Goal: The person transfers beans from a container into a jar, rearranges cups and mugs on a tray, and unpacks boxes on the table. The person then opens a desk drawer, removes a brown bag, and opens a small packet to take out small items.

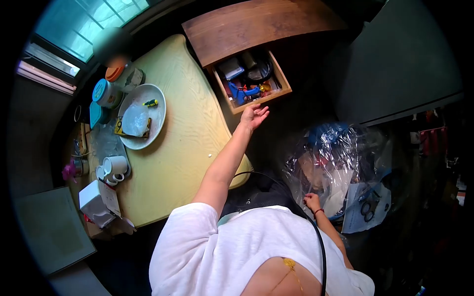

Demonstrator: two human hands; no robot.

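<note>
My left hand is at the front of a pulled-out wooden drawer, palm partly up and fingers loosely spread, holding nothing. Whether the fingertips touch the drawer front, I cannot tell. Inside the drawer lie a blue plastic tool, a dark coiled cable and a pale box. Lower right, my right hand has its fingers closed at the edge of a large clear plastic bag, seemingly pinching it. Through the plastic show papers and a blue item; a sheet with dark rings printed or lying on it is by the hand.
A pale yellow table fills the left. On it stand a white basin with a yellow-green screwdriver-like handle, white mugs, lidded jars and a white box. A black cable crosses my chest.
</note>
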